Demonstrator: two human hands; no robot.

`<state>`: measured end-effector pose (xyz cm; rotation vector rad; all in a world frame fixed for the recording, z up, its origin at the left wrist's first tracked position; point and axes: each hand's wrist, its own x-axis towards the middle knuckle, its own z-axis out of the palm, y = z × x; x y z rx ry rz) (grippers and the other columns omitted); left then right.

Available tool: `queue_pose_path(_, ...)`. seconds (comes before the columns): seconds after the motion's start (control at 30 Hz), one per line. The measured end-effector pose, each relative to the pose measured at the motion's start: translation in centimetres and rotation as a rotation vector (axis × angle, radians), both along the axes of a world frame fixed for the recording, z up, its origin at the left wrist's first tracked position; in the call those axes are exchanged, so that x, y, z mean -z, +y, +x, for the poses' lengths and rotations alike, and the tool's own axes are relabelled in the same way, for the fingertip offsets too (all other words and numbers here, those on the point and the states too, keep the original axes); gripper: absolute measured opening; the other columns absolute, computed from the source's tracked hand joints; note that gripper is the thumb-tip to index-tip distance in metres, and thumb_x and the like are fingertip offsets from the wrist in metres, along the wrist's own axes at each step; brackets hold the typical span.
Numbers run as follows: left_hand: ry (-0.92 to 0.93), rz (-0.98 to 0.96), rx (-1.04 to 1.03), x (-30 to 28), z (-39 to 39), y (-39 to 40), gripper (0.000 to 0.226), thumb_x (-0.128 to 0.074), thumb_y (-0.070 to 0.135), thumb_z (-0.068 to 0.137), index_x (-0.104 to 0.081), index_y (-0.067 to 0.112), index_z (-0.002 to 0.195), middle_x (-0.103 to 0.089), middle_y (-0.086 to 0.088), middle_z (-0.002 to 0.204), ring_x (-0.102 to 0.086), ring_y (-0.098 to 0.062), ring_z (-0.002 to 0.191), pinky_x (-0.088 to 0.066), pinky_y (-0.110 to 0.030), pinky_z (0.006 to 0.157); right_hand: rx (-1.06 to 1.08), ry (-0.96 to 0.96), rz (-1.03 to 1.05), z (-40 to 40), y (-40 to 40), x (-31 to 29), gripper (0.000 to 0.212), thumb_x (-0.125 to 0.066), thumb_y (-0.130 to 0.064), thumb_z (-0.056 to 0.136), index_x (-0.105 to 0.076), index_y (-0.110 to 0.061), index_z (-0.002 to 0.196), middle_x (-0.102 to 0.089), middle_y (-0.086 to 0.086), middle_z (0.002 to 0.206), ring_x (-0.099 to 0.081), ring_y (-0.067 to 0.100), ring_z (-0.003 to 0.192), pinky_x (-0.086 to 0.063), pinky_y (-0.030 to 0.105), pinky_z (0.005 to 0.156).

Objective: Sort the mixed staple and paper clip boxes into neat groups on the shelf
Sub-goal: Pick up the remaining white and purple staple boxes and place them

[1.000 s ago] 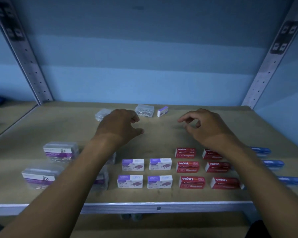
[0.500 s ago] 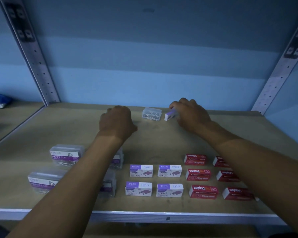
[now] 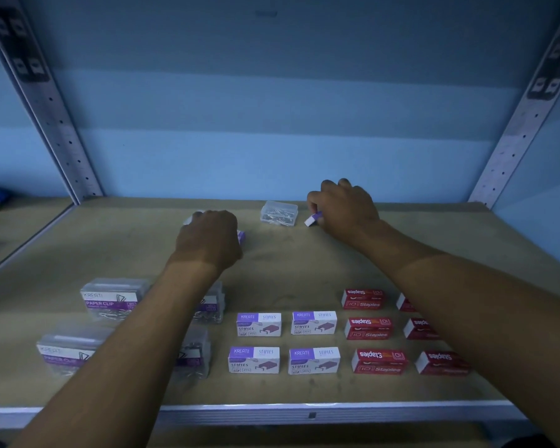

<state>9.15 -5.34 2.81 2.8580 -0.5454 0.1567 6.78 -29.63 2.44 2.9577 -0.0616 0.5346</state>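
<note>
Head | right hand (image 3: 346,210) pinches small staple box (image 3: 313,219) — white-and-purple, tilted

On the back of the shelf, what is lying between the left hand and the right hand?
In the head view, a small clear plastic box of metal clips sits on the wooden shelf between the left hand and the right hand; neither hand touches it.

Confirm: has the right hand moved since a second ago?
Yes. The right hand went from mid-shelf toward the back wall, now gripping the small purple box beside the clear case.

Left hand (image 3: 209,240) hides clear box
</note>
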Motion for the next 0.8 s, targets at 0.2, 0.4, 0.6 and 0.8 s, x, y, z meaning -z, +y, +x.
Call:
queue_pose_path(0.2,0.063,-0.009,0.005,0.1,0.0,0.0,0.032,-0.076,0.037,0.079,-0.070,0.014,0.100,-0.065,-0.009,0.114,-0.053,-0.035,0.115,-0.049,-0.045,0.094,-0.015,-0.026,0.233,-0.7,-0.1,-0.5,0.003,-0.066,-0.024,0.086,-0.065,-0.026,0.085,-0.065,-0.008,0.092,-0.056,0.021,0.095,-0.043,0.032,0.069)
queue_pose_path(0.4,0.115,-0.037,-0.004,-0.3,-1.2,-0.4,0.028,-0.075,0.027,0.079,-0.056,0.011,0.066,-0.057,-0.011,0.077,-0.063,-0.035,0.091,-0.050,-0.033,0.071,-0.090,0.054,0.716,-4.2,0.9,-2.2,0.014,-0.077,-0.027,0.080,-0.067,-0.027,0.089,-0.073,-0.006,0.080,-0.066,0.005,0.077,-0.050,0.020,0.067)
queue_pose_path(0.6,0.148,-0.082,0.050,-0.6,-1.8,-0.5,0.038,-0.073,0.024,0.082,-0.065,0.017,0.119,-0.062,-0.008,0.122,-0.059,-0.027,0.112,-0.050,-0.035,0.093,-0.151,0.091,0.876,-8.7,2.0,-3.1,0.027,-0.070,-0.016,0.084,-0.073,-0.031,0.106,-0.072,-0.006,0.079,-0.073,0.007,0.069,-0.054,0.027,0.075)
queue_pose_path(0.8,0.192,-0.307,0.072,-1.5,-3.3,-1.4,0.020,-0.077,0.020,0.074,-0.072,0.016,0.093,-0.065,0.000,0.101,-0.057,-0.015,0.086,-0.042,-0.023,0.067,-0.150,0.087,0.953,-10.8,2.6,-2.4,0.018,-0.068,-0.018,0.083,-0.069,-0.032,0.094,-0.073,-0.003,0.084,-0.074,0.013,0.068,-0.059,0.040,0.080)
